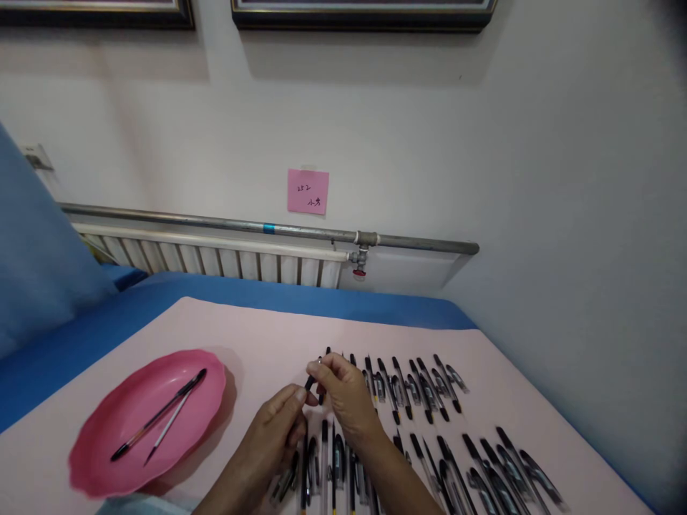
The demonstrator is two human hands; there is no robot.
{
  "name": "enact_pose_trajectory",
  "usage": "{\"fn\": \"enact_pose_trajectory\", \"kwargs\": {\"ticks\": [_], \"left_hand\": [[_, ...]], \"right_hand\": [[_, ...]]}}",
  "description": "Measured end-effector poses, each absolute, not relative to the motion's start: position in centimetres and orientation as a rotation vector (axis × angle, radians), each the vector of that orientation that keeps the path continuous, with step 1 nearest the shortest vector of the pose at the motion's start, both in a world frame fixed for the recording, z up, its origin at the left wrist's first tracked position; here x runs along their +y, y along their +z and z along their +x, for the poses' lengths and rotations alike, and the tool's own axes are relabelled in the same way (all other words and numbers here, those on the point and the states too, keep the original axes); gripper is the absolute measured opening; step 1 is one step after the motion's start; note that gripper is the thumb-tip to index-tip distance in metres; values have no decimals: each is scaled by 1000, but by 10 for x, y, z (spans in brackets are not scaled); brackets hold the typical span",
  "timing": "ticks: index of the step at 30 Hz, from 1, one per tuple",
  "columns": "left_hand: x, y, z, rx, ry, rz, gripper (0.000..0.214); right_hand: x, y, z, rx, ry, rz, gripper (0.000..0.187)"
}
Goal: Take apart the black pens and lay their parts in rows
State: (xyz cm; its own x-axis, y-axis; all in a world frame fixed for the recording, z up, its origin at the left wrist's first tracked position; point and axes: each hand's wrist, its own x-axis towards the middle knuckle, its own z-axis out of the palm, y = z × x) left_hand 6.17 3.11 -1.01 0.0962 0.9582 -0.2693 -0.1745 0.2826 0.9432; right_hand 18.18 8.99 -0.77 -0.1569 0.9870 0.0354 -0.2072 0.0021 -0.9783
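My left hand (275,423) pinches a dark pen part (310,383) between thumb and fingers, above the pink sheet. Right against it, my right hand (344,397) is closed at the part's upper end, fingertips pinched together. Most of the piece is hidden by the fingers, so its full length cannot be made out. Under and beside both hands lie disassembled pens in two rows: black-ended barrels and clear caps with dark clips in the far row (400,390) and the near row (448,472).
To the left, a pink scalloped dish (89,447) holds a pen (155,418) and a thin white refill (169,428). The pink sheet (257,336) covers a blue table (322,297). Behind stand a radiator (230,261), a pipe (215,220) and a wall with a pink note (308,192).
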Motion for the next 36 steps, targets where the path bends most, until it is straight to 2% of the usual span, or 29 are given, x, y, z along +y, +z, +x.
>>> {"fn": "enact_pose_trajectory", "kwargs": {"ticks": [4,10,16,22,26,32,36], "left_hand": [[32,-11,61,1122,1040,878,41],[31,-10,60,1167,999,978,43],[32,-10,57,1141,1012,921,40],[32,-12,57,1173,1014,1009,40],[33,-12,56,1158,1018,943,40],[34,-12,54,1255,1011,1075,42],[34,-15,54,1201,1005,1016,44]], "right_hand": [[90,-8,182,-1139,1623,-838,32],[92,-12,180,-1091,1521,-897,26],[91,-6,181,-1048,1617,-819,27],[91,-9,182,-1072,1481,-914,17],[90,-7,181,-1074,1617,-833,24],[91,-7,182,-1106,1506,-927,19],[93,-8,184,-1115,1583,-873,25]]}}
